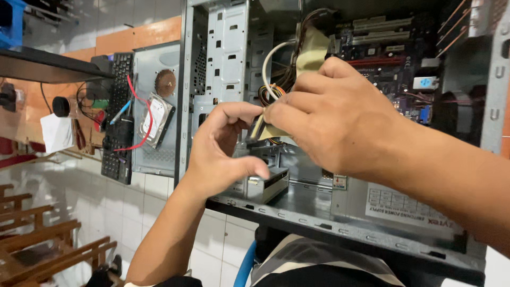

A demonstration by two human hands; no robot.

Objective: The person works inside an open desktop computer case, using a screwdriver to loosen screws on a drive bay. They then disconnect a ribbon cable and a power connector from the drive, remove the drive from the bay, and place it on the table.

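Hands work inside an open computer case [319,218]. Right hand [340,119] pinches a flat beige ribbon cable [313,50] shut between fingertips; left hand [226,151], half curled, seems to grip the cable's lower end, likely its connector. Seating it next would call for careful alignment.

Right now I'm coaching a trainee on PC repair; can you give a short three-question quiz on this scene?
1. True or false: the computer case has its side open.
2. What do both hands pinch? A) flat ribbon cable B) keyboard C) hard drive
3. Which of the hands reaches in from the picture's right edge?

Key
1. True: the motherboard shows.
2. A
3. The right hand; the left hand is below it.
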